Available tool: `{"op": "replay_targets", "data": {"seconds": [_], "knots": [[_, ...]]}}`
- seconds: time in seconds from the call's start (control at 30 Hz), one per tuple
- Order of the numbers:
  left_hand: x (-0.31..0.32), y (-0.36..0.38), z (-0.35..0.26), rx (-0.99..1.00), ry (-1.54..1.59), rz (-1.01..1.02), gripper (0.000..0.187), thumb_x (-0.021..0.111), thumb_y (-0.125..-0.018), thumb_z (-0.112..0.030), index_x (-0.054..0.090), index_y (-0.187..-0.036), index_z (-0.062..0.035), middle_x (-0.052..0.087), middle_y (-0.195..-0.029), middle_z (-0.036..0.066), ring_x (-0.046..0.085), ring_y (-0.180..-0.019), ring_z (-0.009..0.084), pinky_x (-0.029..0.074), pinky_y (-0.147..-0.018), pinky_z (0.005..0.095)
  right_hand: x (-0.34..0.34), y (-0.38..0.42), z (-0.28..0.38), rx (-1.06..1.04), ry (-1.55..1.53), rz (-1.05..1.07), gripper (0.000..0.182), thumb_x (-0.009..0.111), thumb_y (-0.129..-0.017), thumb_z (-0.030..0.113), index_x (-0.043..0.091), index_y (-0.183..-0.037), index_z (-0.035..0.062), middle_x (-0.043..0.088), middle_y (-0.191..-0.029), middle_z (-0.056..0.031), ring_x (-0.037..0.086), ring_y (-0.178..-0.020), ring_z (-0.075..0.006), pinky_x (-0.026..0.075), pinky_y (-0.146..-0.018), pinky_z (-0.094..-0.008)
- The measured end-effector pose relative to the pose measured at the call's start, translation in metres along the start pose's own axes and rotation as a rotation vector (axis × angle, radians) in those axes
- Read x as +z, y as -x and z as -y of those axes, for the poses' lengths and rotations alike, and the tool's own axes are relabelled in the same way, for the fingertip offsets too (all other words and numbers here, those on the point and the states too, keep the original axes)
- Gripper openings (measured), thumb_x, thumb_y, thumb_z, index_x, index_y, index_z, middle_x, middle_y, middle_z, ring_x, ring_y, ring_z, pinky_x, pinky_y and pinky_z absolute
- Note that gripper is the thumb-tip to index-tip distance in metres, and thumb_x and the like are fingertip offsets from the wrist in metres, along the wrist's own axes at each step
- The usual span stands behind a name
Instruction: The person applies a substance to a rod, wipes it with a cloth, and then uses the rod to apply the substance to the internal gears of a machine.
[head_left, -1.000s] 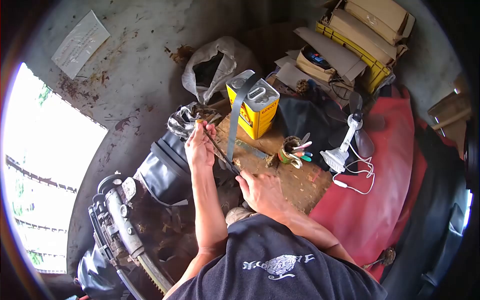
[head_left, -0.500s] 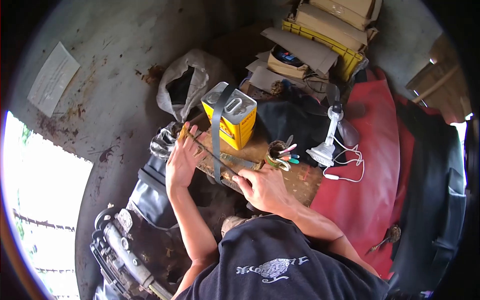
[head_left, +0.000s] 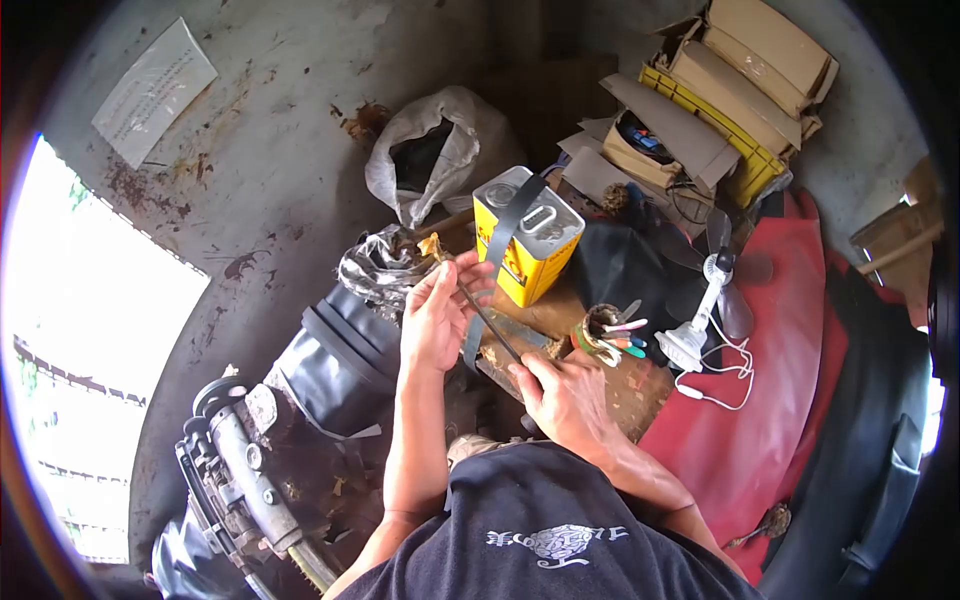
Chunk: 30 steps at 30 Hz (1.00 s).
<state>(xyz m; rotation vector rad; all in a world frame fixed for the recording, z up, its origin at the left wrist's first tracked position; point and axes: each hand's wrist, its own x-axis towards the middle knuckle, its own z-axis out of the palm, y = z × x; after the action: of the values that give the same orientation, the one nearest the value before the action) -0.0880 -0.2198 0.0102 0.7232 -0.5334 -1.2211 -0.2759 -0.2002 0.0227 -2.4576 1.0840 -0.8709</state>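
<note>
Rod (head_left: 493, 328) runs between left hand (head_left: 438, 322) and right hand (head_left: 568, 398), both pinching it, its near end hidden.

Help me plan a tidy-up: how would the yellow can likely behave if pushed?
The yellow can looks rigid, with flat sides and crisp edges. Being boxy, it should slide rather than roll, though a push near the top might tip it. The black strip draped over it would probably flop and drag along.
</note>
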Motion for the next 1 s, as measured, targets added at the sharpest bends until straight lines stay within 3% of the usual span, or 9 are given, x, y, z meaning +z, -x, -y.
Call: {"op": "replay_targets", "data": {"seconds": [0.17, 0.4, 0.7, 0.73, 0.8, 0.9, 0.97, 1.0], "knots": [[-0.012, -0.001, 0.002, 0.045, 0.073, -0.113, 0.022, 0.056, -0.092, -0.02, 0.063, -0.096, 0.0014, 0.065, -0.083, 0.01, 0.063, -0.073, 0.0175, 0.052, -0.07, 0.0295, 0.017, -0.002, -0.008, -0.072, 0.084, -0.047, 0.014, 0.063, -0.082, 0.02, 0.059, -0.074, 0.0093, 0.059, -0.056, -0.0087, 0.056, -0.049, -0.027, 0.042, -0.056, -0.0355], [-0.022, -0.006, -0.003, 0.193, 0.07, -0.275, 0.018, 0.057, -0.091, -0.014, 0.059, -0.088, 0.0032, 0.062, -0.079, 0.012, 0.061, -0.071, 0.0199, 0.052, -0.067, 0.0301, 0.017, -0.011, -0.006, -0.156, 0.055, -0.003, 0.017, 0.062, -0.084, 0.023, 0.058, -0.075, 0.0087, 0.06, -0.056, -0.0089, 0.059, -0.051, -0.0251, 0.041, -0.06, -0.0325], [-0.03, -0.011, -0.021, 0.335, 0.058, -0.246, 0.021, 0.056, -0.093, -0.018, 0.059, -0.092, 0.0034, 0.06, -0.08, 0.008, 0.058, -0.073, 0.0148, 0.05, -0.068, 0.0255, 0.022, -0.015, -0.002, -0.148, -0.012, 0.112, 0.018, 0.062, -0.084, 0.026, 0.058, -0.078, 0.0088, 0.063, -0.065, -0.007, 0.059, -0.059, -0.0253, 0.044, -0.063, -0.0348], [-0.029, -0.012, -0.025, 0.321, 0.057, -0.241, 0.023, 0.051, -0.095, -0.021, 0.055, -0.096, 0.0009, 0.057, -0.085, 0.007, 0.054, -0.076, 0.0125, 0.046, -0.069, 0.0237, 0.021, -0.019, 0.001, -0.159, -0.043, 0.121, 0.018, 0.062, -0.084, 0.026, 0.058, -0.079, 0.0083, 0.063, -0.067, -0.0075, 0.059, -0.062, -0.0257, 0.044, -0.063, -0.035], [-0.026, -0.015, -0.04, 0.331, 0.125, -0.202, 0.02, 0.051, -0.095, -0.021, 0.054, -0.099, -0.0017, 0.054, -0.082, 0.003, 0.047, -0.067, 0.0083, 0.045, -0.063, 0.0201, 0.012, -0.03, 0.0, -0.248, -0.152, 0.207, 0.021, 0.063, -0.083, 0.025, 0.059, -0.085, 0.0046, 0.064, -0.076, -0.0101, 0.06, -0.072, -0.0281, 0.046, -0.068, -0.0359], [-0.027, -0.006, -0.085, 0.532, 0.211, -0.125, 0.021, 0.05, -0.096, -0.023, 0.051, -0.102, -0.0027, 0.048, -0.08, -0.001, 0.039, -0.057, 0.0037, 0.036, -0.05, 0.0169, -0.026, -0.071, -0.007, -0.466, -0.431, -0.082, 0.024, 0.065, -0.082, 0.023, 0.059, -0.091, 0.0022, 0.064, -0.082, -0.0125, 0.061, -0.079, -0.0289, 0.047, -0.074, -0.0365], [-0.038, 0.006, -0.109, 0.599, 0.183, -0.059, 0.019, 0.049, -0.096, -0.021, 0.051, -0.103, -0.0026, 0.045, -0.077, -0.001, 0.032, -0.055, 0.0042, 0.03, -0.05, 0.0185, -0.05, -0.125, -0.061, -0.283, -0.404, -0.069, 0.023, 0.065, -0.081, 0.021, 0.06, -0.094, 0.0023, 0.064, -0.084, -0.0134, 0.063, -0.082, -0.0279, 0.049, -0.076, -0.0365], [-0.039, 0.015, -0.111, 0.616, 0.111, -0.083, 0.02, 0.049, -0.097, -0.021, 0.052, -0.103, -0.0027, 0.044, -0.076, -0.002, 0.031, -0.055, 0.0042, 0.029, -0.049, 0.0185, -0.057, -0.154, -0.096, -0.109, -0.205, 0.01, 0.018, 0.062, -0.082, 0.017, 0.061, -0.094, 0.0032, 0.065, -0.087, -0.0148, 0.064, -0.086, -0.0287, 0.05, -0.075, -0.0366]]}}
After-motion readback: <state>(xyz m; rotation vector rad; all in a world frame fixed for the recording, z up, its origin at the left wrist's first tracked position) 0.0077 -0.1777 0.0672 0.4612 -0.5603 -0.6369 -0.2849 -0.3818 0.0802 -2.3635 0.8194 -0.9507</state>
